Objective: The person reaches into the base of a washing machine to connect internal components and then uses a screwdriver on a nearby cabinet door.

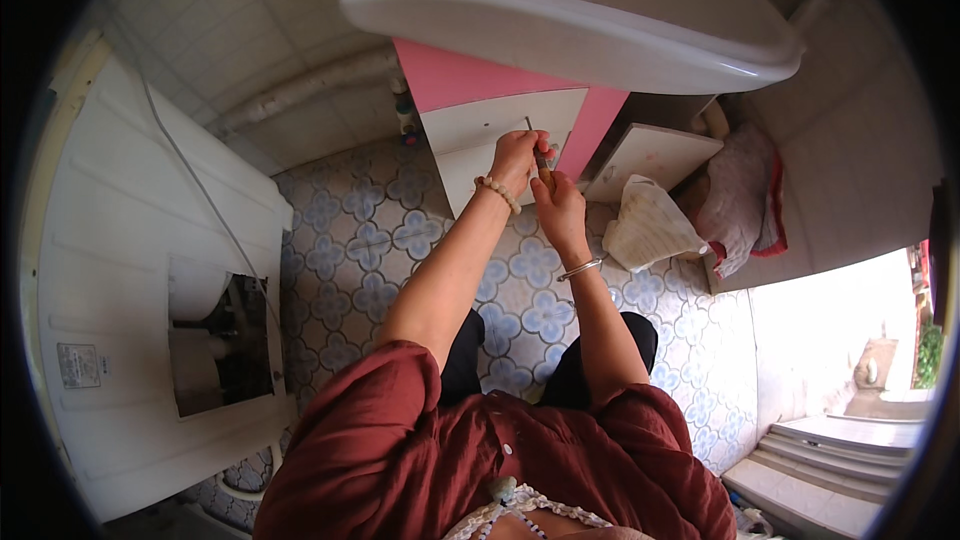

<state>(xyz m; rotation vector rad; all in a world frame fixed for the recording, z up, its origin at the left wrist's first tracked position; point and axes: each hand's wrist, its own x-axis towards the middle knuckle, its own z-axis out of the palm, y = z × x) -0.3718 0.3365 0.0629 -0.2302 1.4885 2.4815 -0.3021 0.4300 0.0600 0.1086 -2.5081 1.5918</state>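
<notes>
A screwdriver with a brownish handle (545,176) runs between my hands, its thin metal tip pointing up at the white drawer front (470,125) of a pink cabinet (450,70). My left hand (516,157), with a bead bracelet at the wrist, is closed around the shaft near the tip. Behind and to its right, my right hand (562,212) grips the handle, a metal bangle on that wrist. Whether the tip touches the drawer front or a screw, I cannot tell. My fingers hide part of the shaft.
Over the cabinet hangs a white washbasin (560,25). At right are an open white door panel (650,162), a pale plastic jug-like container (652,225) and a grey cloth with red trim (740,200). A white appliance (130,240) with an opening stands left on patterned tiles (370,240).
</notes>
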